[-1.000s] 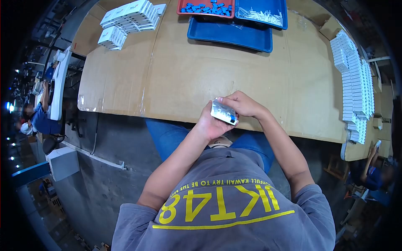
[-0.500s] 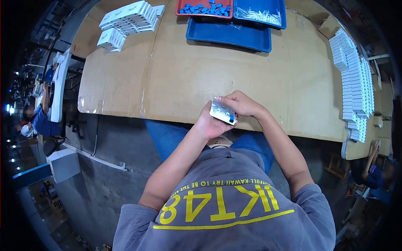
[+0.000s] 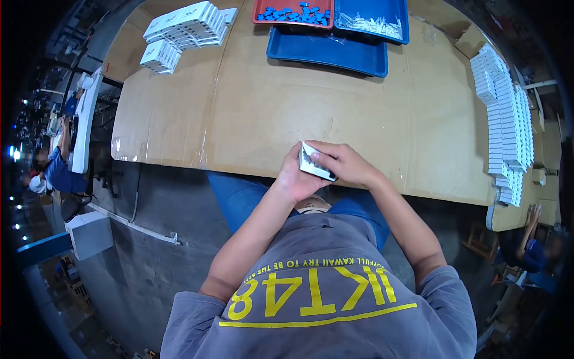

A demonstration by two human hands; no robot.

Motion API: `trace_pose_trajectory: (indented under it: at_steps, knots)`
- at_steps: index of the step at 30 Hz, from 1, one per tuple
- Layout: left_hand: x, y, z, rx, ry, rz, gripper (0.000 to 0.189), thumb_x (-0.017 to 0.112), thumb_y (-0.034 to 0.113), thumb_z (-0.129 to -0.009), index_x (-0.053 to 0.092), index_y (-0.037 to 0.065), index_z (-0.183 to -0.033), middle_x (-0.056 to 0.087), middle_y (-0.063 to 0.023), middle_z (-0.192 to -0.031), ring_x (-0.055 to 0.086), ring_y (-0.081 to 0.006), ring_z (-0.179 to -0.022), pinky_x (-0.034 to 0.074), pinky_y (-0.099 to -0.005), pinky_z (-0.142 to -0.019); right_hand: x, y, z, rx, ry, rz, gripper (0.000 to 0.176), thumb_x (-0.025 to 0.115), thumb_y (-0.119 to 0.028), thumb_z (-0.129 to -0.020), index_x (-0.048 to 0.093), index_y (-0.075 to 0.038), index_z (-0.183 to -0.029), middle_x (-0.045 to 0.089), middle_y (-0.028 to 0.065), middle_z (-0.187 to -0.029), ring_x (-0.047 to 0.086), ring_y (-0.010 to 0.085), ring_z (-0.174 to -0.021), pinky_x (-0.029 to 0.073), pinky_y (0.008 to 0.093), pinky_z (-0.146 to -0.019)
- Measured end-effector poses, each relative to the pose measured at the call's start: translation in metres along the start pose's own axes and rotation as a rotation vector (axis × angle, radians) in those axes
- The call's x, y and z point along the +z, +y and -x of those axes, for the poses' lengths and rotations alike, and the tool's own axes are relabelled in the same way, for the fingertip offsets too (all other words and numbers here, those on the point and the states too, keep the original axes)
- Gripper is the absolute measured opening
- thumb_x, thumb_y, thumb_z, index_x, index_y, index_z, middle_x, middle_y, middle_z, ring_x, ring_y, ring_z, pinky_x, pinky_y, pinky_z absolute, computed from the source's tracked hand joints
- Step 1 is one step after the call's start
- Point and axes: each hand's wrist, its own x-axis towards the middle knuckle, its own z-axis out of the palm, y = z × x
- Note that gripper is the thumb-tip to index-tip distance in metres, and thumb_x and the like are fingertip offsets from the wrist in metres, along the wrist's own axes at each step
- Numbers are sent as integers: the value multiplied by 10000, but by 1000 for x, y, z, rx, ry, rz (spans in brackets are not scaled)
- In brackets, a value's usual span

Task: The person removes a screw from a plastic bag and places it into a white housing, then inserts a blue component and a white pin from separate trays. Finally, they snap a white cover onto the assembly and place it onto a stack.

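In front of my waist, by the near edge of the table, I hold a small white rectangular case (image 3: 309,167) tilted, its face up. My left hand (image 3: 294,181) is closed round it from below and the left side. From the right, my right hand (image 3: 345,163) lies over the case, its thumb and fingers on the upper face and far edge. Those fingers cover part of the inside, where dark spots show; small details there cannot be made out.
Cardboard covers the table (image 3: 263,113). At the back stand a red tray (image 3: 293,25) of blue parts, a blue tray (image 3: 406,24) of white sticks and another blue tray (image 3: 326,57). White cases are stacked at left (image 3: 185,27) and right (image 3: 505,119). Other people sit at both sides.
My right hand has shifted from the case's far edge onto its face, the thumb moving down toward me. The blue piece at its near corner is no longer visible. My left hand keeps its hold.
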Motion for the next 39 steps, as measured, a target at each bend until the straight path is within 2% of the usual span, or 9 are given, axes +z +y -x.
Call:
trace_pose_trajectory:
  at_steps: [2,3,8,20,28,31,35,36,39]
  knots:
    - [16,-3,13,35,54,-94,572,266,530,-1118,511,132,-1448,594,-150,-1381,590,-348,-1266,471,-614,-1050,4,1,14,-123,22,62,549,638,-213,-1033,508,-14,-1528,507,203,-1579,506,318,-1450,384,370,-1186]
    - [19,-7,17,53,83,-139,583,256,541,-1117,507,138,-1455,590,-151,-1389,585,-351,-1280,465,-625,-1053,6,-1,20,-173,52,110,556,642,-229,-1033,506,-17,-1529,500,203,-1583,497,331,-1455,388,378,-1186]
    - [23,-21,27,191,25,-305,800,184,738,-1059,486,128,-1480,624,-104,-1348,632,-262,-1230,539,-433,-1020,9,-12,38,-386,126,277,659,688,-302,-993,479,1,-1539,460,232,-1598,434,399,-1491,369,431,-1208]
    - [30,-33,46,355,25,-485,913,168,823,-996,495,110,-1464,641,-109,-1306,666,-234,-1191,566,-401,-965,13,-30,44,-584,127,460,782,645,-503,-984,476,28,-1532,428,272,-1596,416,460,-1481,351,515,-1214]
    - [28,-26,58,347,-119,-631,539,507,508,-1085,511,81,-1413,660,-84,-1244,684,-175,-1114,579,-346,-905,8,-57,49,-589,127,548,735,633,-452,-1013,448,7,-1555,393,258,-1631,375,412,-1524,282,533,-1253]
    - [31,-17,67,362,-189,-669,536,593,376,-1072,487,36,-1474,656,-83,-1240,668,-155,-1107,562,-313,-915,4,-61,52,-521,175,227,675,634,-373,-1030,446,-3,-1563,413,241,-1630,406,390,-1515,320,484,-1238]
    - [54,-12,87,531,-247,-772,543,634,226,-1062,466,4,-1528,656,-89,-1278,642,-132,-1140,539,-280,-951,20,-67,52,-321,521,-195,534,616,-202,-1075,468,21,-1536,525,170,-1564,573,211,-1340,448,332,-1120]
    - [57,-13,92,596,-245,-831,520,641,194,-1057,483,-2,-1512,653,-95,-1291,637,-133,-1157,537,-284,-965,21,-74,55,-253,487,-455,441,638,-128,-1060,546,44,-1456,610,171,-1458,621,167,-1240,501,318,-1062]
    - [50,-13,93,696,-234,-914,438,695,150,-1026,583,-30,-1409,677,-101,-1284,644,-137,-1148,533,-303,-987,13,-63,63,-235,349,-545,361,664,-87,-1037,614,55,-1365,664,188,-1372,656,175,-1184,536,307,-1013]
